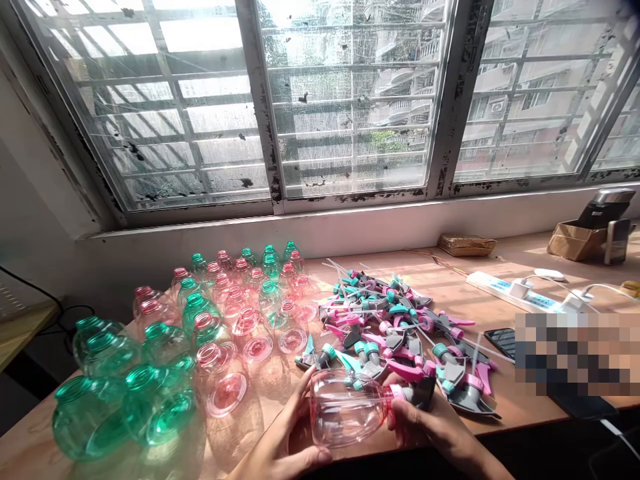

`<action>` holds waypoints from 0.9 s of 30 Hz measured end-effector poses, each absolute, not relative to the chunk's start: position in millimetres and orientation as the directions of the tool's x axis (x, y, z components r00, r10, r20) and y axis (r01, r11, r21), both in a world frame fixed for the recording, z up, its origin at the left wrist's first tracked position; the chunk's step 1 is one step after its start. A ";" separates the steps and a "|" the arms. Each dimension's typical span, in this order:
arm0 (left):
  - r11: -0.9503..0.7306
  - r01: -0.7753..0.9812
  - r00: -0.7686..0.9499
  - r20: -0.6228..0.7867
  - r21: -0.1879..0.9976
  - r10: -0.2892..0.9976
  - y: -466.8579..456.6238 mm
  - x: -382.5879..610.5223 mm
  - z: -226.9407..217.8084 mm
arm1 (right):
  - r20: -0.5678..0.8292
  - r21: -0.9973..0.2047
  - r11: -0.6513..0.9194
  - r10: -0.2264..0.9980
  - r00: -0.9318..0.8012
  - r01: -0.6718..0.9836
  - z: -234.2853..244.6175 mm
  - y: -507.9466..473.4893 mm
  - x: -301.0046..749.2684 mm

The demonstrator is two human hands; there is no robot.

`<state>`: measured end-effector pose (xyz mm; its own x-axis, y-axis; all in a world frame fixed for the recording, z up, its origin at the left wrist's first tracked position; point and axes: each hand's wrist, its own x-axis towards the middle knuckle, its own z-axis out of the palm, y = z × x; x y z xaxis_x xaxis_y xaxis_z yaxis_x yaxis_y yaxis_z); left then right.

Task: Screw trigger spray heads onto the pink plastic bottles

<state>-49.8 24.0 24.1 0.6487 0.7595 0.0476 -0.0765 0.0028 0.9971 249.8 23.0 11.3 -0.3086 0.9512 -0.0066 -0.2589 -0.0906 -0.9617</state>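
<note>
Just above the table's front edge lies a clear pink spray bottle (347, 410) on its side, held between my two hands. My left hand (295, 427) grips its base end, thumb below and fingers behind. At the neck, my right hand (417, 417) closes around the pink collar of a trigger sprayer head (423, 387); its thin tube runs inside the bottle. Behind my hands spreads a heap of trigger sprayer heads (385, 320) in pink, teal and grey. Several open-necked green bottles (160, 407) and pink bottles (225, 387) stand upright to the left.
A white power strip (510, 290) with plugs and cables lies at the right, near a phone (500, 341). Farther back are a brown packet (465, 245) and a cardboard box (575, 240) holding a dark flask. Barred windows (350, 100) rise behind the table.
</note>
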 end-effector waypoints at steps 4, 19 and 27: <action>-0.029 -0.093 0.635 0.081 0.995 0.768 22.4 -48.6 24.8 | 0.005 -0.958 -0.084 0.951 -0.309 -0.273 8.7 23.5 250.3; 0.003 -0.108 0.601 0.063 0.994 0.797 17.9 -47.3 32.7 | 0.013 -0.964 -0.071 0.949 -0.314 -0.257 -0.7 26.6 252.5; 0.014 -0.144 0.607 0.077 0.989 0.791 20.1 -43.8 33.0 | 0.007 -0.962 -0.078 0.951 -0.310 -0.261 4.2 25.3 251.1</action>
